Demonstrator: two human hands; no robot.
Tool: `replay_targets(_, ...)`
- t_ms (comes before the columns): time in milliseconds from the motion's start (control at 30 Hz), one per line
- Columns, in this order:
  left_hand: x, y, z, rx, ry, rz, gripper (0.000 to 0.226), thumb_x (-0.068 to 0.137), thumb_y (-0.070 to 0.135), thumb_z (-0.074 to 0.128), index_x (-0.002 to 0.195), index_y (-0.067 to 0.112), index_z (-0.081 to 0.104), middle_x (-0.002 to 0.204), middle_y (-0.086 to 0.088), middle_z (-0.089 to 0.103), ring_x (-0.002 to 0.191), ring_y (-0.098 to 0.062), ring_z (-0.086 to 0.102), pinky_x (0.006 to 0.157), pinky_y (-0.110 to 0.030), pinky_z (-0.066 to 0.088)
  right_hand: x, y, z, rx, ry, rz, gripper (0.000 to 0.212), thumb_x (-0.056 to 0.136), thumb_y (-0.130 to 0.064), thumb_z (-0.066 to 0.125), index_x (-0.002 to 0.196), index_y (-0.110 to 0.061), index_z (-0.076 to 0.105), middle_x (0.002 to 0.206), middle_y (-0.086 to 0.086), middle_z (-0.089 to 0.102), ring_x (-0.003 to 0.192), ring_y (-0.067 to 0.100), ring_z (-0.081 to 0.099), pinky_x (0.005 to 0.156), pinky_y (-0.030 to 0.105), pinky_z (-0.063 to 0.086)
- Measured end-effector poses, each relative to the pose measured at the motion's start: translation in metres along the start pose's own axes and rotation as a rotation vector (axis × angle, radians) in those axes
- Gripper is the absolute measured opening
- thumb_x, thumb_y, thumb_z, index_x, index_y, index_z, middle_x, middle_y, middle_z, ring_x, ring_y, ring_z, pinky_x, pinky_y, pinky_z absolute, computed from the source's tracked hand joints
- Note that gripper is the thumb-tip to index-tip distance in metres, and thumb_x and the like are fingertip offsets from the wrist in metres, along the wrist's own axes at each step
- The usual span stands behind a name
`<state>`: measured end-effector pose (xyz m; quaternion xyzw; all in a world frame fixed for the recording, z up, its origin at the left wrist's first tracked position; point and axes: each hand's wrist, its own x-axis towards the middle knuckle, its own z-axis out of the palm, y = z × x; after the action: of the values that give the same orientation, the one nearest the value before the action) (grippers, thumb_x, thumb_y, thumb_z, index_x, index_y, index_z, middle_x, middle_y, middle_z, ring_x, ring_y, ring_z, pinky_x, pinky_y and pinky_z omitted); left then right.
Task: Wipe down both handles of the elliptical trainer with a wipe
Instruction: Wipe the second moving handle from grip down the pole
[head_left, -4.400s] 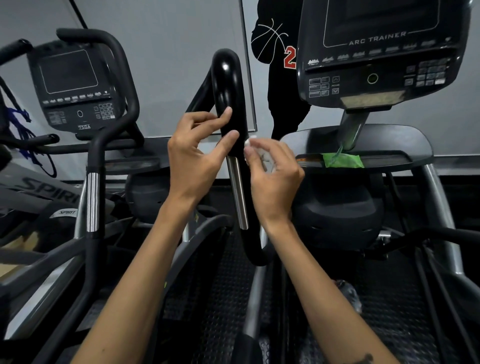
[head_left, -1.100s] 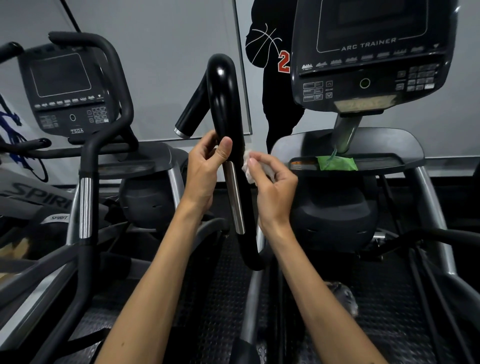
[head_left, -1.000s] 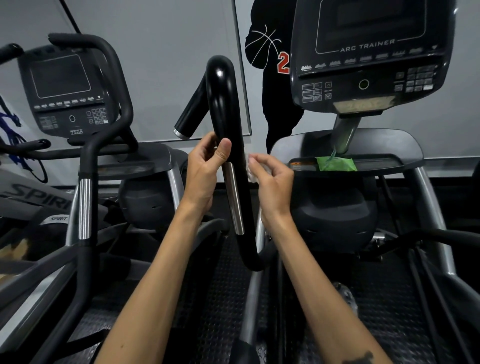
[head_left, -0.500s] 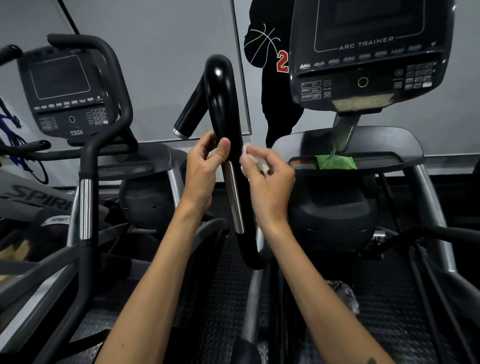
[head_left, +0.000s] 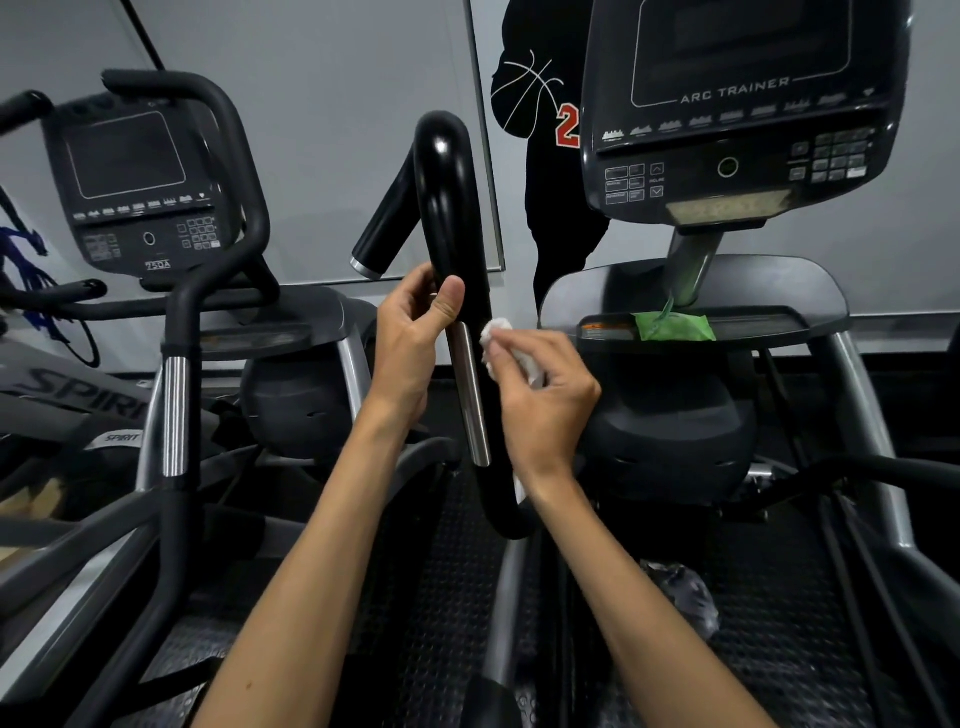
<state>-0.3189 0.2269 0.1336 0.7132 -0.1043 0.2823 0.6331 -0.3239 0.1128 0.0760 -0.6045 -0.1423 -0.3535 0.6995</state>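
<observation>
Left hand (head_left: 415, 338) grips the black handle (head_left: 447, 208), steadying it. Right hand (head_left: 545, 395) pinches the balled wipe (head_left: 496, 332) against the handle's right side. Wrap it around the chrome strip (head_left: 470, 395); stroke downward, full length.

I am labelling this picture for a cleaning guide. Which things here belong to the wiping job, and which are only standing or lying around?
Part of the job:
- black handle, held by the left hand
- white wipe, pinched in the right hand

Just around:
- green packet on the console tray
- Arc Trainer console
- neighbouring machine's console
</observation>
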Motion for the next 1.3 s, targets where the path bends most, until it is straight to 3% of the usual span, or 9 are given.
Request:
replay_targets(200,0.001,-0.004,0.0,-0.022,0.009,-0.007,0.009,0.1,0.025,0.061,0.096,0.018,0.065,0.08,0.013,0.06,0.078,-0.008,0.052,0.076,-0.026,0.044,-0.008,-0.013,0.007,-0.06,-0.063,-0.131,0.016,0.084,-0.008,0.083,0.099,-0.01,0.081,0.094,0.002,0.073,0.091,0.011,0.07,0.082,0.024,0.057)
replay_targets(300,0.0,-0.003,0.0,-0.035,0.013,-0.009,0.013,0.099,0.026,0.061,0.101,0.014,0.066,0.085,0.009,0.062,0.082,-0.01,0.055,0.079,-0.025,0.046,-0.006,-0.001,-0.001,-0.009,-0.051,-0.038,0.014,0.082,-0.007,0.084,0.096,-0.008,0.081,0.093,0.003,0.073,0.089,0.011,0.071,0.081,0.028,0.058)
replay_targets(433,-0.001,-0.005,0.001,-0.042,0.008,0.008,0.015,0.1,0.024,0.06,0.105,0.011,0.066,0.092,-0.002,0.063,0.089,-0.015,0.057,0.085,-0.027,0.047,0.012,-0.005,0.006,0.02,0.005,0.003,0.014,0.082,-0.008,0.083,0.096,-0.006,0.081,0.094,0.003,0.07,0.088,0.003,0.067,0.081,0.016,0.052)
replay_targets(667,0.0,-0.003,0.0,-0.024,0.008,0.0,0.011,0.1,0.024,0.06,0.097,0.015,0.065,0.083,0.009,0.061,0.082,-0.008,0.054,0.08,-0.022,0.046,0.006,-0.001,0.001,0.066,-0.019,0.062,0.012,0.082,-0.002,0.081,0.094,-0.004,0.08,0.093,0.005,0.072,0.088,0.008,0.07,0.081,0.018,0.054)
replay_targets(833,-0.001,-0.001,0.004,-0.039,0.009,-0.013,0.021,0.099,0.028,0.063,0.079,0.034,0.067,0.071,0.016,0.055,0.067,-0.005,0.048,0.067,-0.023,0.04,0.003,-0.013,0.01,0.022,-0.018,-0.002,0.011,0.083,-0.008,0.082,0.094,-0.008,0.081,0.093,0.001,0.071,0.087,0.006,0.068,0.081,0.016,0.051)
replay_targets(967,0.0,-0.005,0.001,-0.069,0.009,-0.009,0.011,0.098,0.031,0.063,0.097,0.023,0.071,0.087,0.003,0.064,0.083,-0.014,0.056,0.08,-0.029,0.045,-0.006,-0.001,0.0,0.152,0.003,0.214,0.01,0.085,0.001,0.077,0.094,-0.002,0.079,0.094,0.008,0.073,0.085,0.003,0.07,0.076,0.014,0.053)
replay_targets(1033,0.0,-0.005,0.001,-0.076,0.01,-0.009,0.014,0.098,0.031,0.063,0.1,0.019,0.071,0.094,-0.005,0.064,0.09,-0.021,0.056,0.087,-0.032,0.046,0.005,-0.002,0.004,0.205,0.024,0.267,0.01,0.086,0.002,0.075,0.095,-0.001,0.079,0.096,0.008,0.073,0.087,0.003,0.071,0.077,0.018,0.056)
replay_targets(1167,-0.001,-0.004,0.002,-0.069,0.014,-0.027,0.011,0.1,0.025,0.061,0.091,0.021,0.067,0.078,0.013,0.06,0.076,-0.005,0.052,0.076,-0.02,0.044,0.0,-0.008,0.007,0.133,-0.013,0.121,0.01,0.085,-0.005,0.08,0.095,-0.006,0.08,0.096,0.003,0.073,0.091,0.014,0.072,0.082,0.032,0.059)
replay_targets(1300,-0.002,-0.005,0.001,-0.074,0.012,-0.014,0.013,0.1,0.025,0.061,0.103,0.015,0.069,0.09,0.003,0.064,0.088,-0.012,0.057,0.083,-0.023,0.047,-0.002,0.004,-0.003,0.161,-0.019,0.225,0.01,0.085,0.002,0.077,0.093,-0.004,0.079,0.094,0.006,0.074,0.087,0.005,0.072,0.077,0.017,0.055)
